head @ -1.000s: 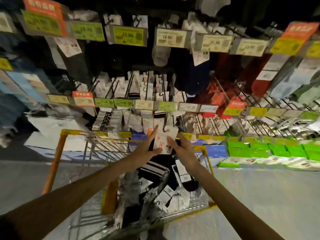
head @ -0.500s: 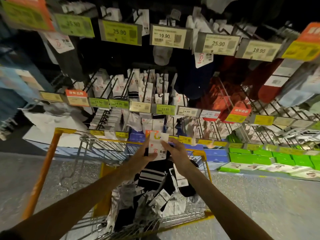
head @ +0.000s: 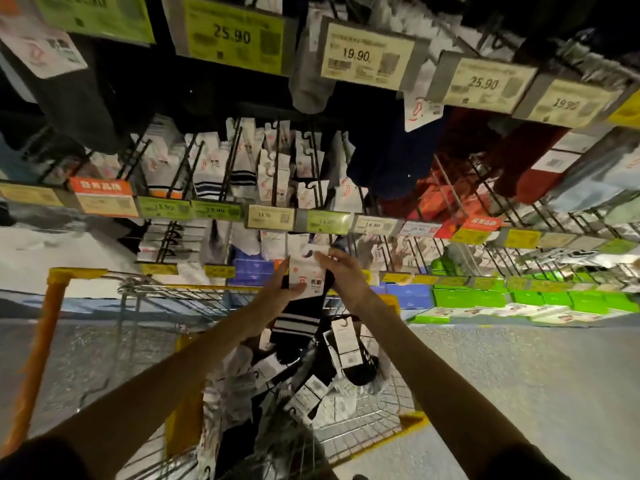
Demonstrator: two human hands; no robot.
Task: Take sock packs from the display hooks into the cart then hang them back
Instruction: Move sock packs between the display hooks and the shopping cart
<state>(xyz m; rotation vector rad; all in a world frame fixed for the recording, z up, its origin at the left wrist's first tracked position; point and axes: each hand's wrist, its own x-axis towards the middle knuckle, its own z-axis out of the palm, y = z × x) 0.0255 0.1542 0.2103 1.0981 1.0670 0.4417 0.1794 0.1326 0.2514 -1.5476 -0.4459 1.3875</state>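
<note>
both hands raised in front of the rack, above the far end of the cart [head: 194, 293]. one sock pack [head: 305, 276] is held between them, off any hook: white header card on top, black sock with white stripes hanging below it over the basket.

left hand [head: 278, 292]: thumb on the face of the card, fingers behind it, clamped on the card's lower left edge. right hand [head: 348, 276]: fingers curled over the card's upper right corner, gripping it there. top of the card sits just under the lower row of price tags [head: 327, 221]; whether its hanger touches a hook, cannot tell, that spot is blurred.

cart: wire basket, yellow frame. inside, a heap of other packs [head: 311, 389], black and white socks with white cards, lying at mixed angles.

display hooks [head: 231, 157]: dark wire prongs sloping towards the camera, most carrying white-carded packs, some striped. upper row of tags reads 25.90, 19.90, 25.90, 19.90. red and dark socks hang to the right.

low shelf beyond the cart: blue boxes [head: 251, 268] just left of the hands, green boxes [head: 485, 299] to the right. grey speckled floor [head: 536, 375] on both sides of the cart.
</note>
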